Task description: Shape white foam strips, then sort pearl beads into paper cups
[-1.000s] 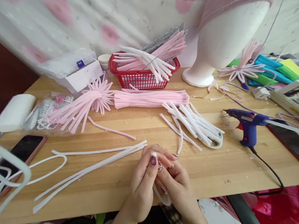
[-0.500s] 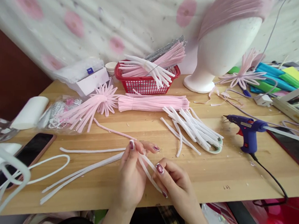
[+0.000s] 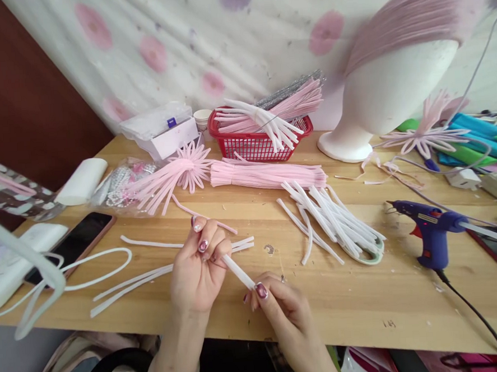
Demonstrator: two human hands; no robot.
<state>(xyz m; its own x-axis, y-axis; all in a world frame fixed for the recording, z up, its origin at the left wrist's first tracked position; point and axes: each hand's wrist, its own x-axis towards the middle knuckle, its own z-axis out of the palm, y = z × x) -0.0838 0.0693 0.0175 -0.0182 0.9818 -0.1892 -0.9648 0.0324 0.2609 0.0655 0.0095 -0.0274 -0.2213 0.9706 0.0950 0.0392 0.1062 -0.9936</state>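
Between my two hands a white pipe cleaner [image 3: 239, 272] is stretched at a slant; its strands lie close together. The curled fingers of my left hand [image 3: 198, 270], palm up, close on its upper end. Lower down, thumb and fingers of my right hand [image 3: 284, 313] pinch the other end. Other white pipe cleaners [image 3: 139, 283] lie on the table behind and left of my left hand, their far ends showing past it. A single pink pipe cleaner [image 3: 206, 215] lies just beyond. Right of these is a loose bundle of white pipe cleaners [image 3: 330, 220].
A blue glue gun [image 3: 430, 231] with its cord sits at the right. At the back stand a red basket [image 3: 257, 146] of pipe cleaners and a white foam head [image 3: 390, 93]. A pink bundle [image 3: 268, 173] lies before the basket. Left is a phone [image 3: 75, 241].
The strands between my hands hung apart as a narrow loop; now they are drawn together straight. My left fingers have curled inward. The view has turned slightly left.
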